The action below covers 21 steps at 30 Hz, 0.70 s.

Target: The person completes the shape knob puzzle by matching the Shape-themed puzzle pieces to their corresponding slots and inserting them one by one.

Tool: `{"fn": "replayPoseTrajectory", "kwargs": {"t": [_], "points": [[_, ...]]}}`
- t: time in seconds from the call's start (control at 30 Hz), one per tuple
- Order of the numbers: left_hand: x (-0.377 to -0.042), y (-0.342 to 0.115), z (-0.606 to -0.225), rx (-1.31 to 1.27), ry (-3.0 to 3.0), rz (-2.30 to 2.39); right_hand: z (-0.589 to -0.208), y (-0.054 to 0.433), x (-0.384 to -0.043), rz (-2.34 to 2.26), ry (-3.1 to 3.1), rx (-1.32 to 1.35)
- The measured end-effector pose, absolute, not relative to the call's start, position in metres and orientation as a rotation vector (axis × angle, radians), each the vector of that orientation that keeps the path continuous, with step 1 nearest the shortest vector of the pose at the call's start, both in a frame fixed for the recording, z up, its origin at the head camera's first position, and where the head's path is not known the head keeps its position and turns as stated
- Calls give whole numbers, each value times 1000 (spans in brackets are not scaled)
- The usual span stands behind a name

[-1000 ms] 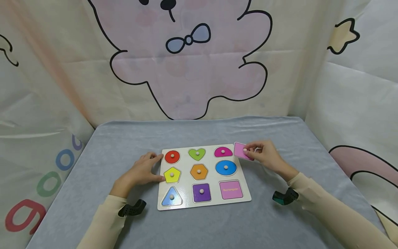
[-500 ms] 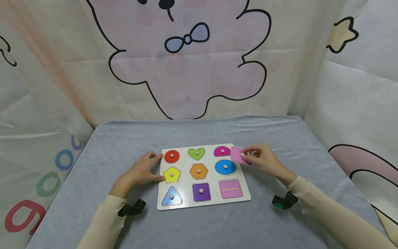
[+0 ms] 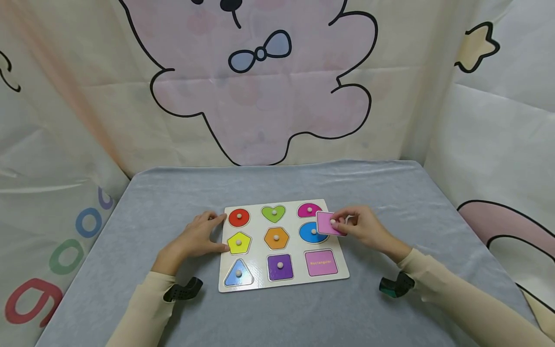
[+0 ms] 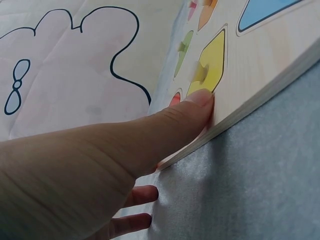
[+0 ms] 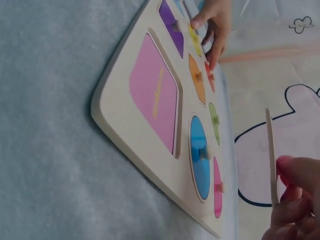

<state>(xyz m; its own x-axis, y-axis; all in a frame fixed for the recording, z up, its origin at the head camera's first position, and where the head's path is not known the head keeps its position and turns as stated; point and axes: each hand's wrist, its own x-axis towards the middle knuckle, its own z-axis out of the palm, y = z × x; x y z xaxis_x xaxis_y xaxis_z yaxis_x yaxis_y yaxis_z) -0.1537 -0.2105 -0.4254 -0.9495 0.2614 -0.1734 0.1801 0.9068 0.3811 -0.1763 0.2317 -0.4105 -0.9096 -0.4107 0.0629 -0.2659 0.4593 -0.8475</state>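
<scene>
A wooden shape puzzle board (image 3: 256,284) lies on the cloth-covered table. My right hand (image 3: 364,229) pinches a pink rectangle puzzle piece (image 3: 325,222) by its knob, holding it above the board's right side, partly over the blue oval (image 3: 309,233). In the right wrist view the piece (image 5: 271,150) appears edge-on, apart from the board. At lower right the rectangular recess (image 3: 321,263) shows a pink floor with lettering. My left hand (image 3: 191,241) rests at the board's left edge; in the left wrist view its thumb (image 4: 185,117) lies on the rim beside the yellow pentagon (image 4: 212,62).
Other knobbed pieces sit in their recesses: a red circle (image 3: 239,218), green heart (image 3: 273,213), magenta semicircle (image 3: 307,209), orange hexagon (image 3: 276,238), purple square (image 3: 280,267) and blue triangle (image 3: 238,274). Printed cloth walls (image 3: 260,106) stand behind and beside the grey table (image 3: 286,318).
My right hand has carried the pink rectangle leftward and nearer to me, from beside the board's far right corner to over the blue oval. The left hand stays put.
</scene>
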Motion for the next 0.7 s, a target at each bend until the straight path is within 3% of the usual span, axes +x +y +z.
{"fn": "replayPoseTrajectory", "kwargs": {"t": [0.7], "points": [[-155,-210,-426,319,2844,537,-431,222,-162,-1328,2466,-721]]}}
